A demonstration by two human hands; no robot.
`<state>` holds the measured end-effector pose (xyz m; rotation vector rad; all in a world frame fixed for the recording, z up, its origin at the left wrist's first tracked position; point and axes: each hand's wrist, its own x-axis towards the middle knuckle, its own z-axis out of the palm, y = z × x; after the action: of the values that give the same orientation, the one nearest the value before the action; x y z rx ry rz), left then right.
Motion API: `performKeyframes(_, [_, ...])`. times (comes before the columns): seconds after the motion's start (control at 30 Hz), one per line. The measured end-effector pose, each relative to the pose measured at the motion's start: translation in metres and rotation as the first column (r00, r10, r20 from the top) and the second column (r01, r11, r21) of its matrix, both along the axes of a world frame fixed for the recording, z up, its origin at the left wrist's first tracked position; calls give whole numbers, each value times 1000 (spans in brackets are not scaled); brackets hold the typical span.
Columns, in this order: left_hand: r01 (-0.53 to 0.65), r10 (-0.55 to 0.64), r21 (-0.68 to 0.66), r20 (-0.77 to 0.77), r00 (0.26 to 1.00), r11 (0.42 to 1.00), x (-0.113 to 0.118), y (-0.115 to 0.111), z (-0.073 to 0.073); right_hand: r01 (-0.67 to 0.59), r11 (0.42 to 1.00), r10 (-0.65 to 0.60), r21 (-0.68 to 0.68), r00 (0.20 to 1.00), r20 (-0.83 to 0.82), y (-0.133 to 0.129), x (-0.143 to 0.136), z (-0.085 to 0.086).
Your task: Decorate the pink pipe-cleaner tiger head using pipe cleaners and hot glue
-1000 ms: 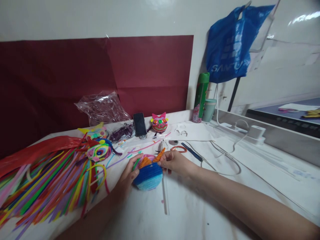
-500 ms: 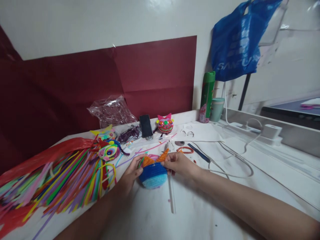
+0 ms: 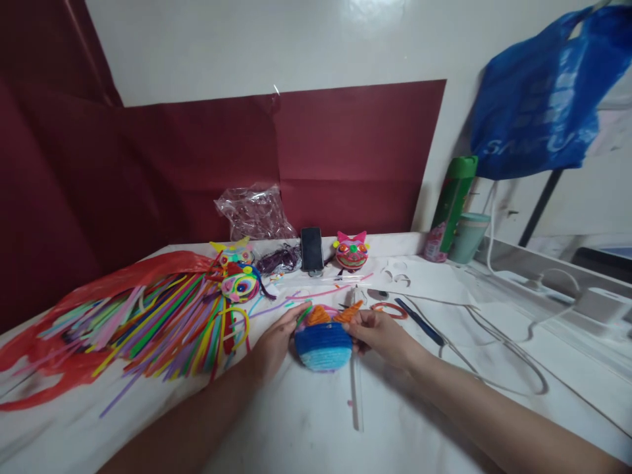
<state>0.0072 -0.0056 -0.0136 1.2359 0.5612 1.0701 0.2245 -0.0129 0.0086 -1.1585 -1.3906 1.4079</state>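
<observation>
Between my hands is a round pipe-cleaner animal head (image 3: 324, 343), dark blue above and light blue below, with two orange ears on top. My left hand (image 3: 278, 336) is closed around its left edge. At the right, my right hand (image 3: 375, 329) pinches it by the orange right ear (image 3: 349, 312). Just below my right hand a clear glue stick (image 3: 357, 395) lies on the white table, its upper end running behind the hand. Orange-handled scissors (image 3: 390, 309) and a dark blue pen-like tool (image 3: 419, 321) lie beyond that hand.
Many coloured pipe cleaners (image 3: 162, 329) lie on red plastic at left, beside a finished colourful head (image 3: 240, 285). A pink head (image 3: 351, 251), a phone (image 3: 311, 250) and clear plastic wrap (image 3: 257, 212) are at the back. A green spray can (image 3: 450, 209), cup (image 3: 469, 238) and cable (image 3: 513, 382) are at right.
The view has turned left, so everything appears further right. Both hands keep their hold on the blue head, which looks much the same.
</observation>
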Motion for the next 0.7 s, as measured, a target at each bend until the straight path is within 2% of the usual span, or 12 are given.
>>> performKeyframes(0.2, [-82, 91, 91, -94, 991, 992, -1, 0, -3, 18, 1000, -18, 25, 1000, -9, 0, -2, -3])
performKeyframes(0.33, [-67, 71, 50, -83, 994, 997, 0, -2, -2, 32, 999, -31, 38, 999, -13, -1, -4, -3])
performKeyframes(0.6, [-133, 133, 7, -81, 988, 991, 6, -14, 7, 50, 994, -49, 96, 999, -16, -7, -10, -4])
performKeyframes(0.7, [-210, 204, -37, -126, 971, 977, 13, -21, 9, 45, 990, -45, 132, 999, 0, -11, -14, -4])
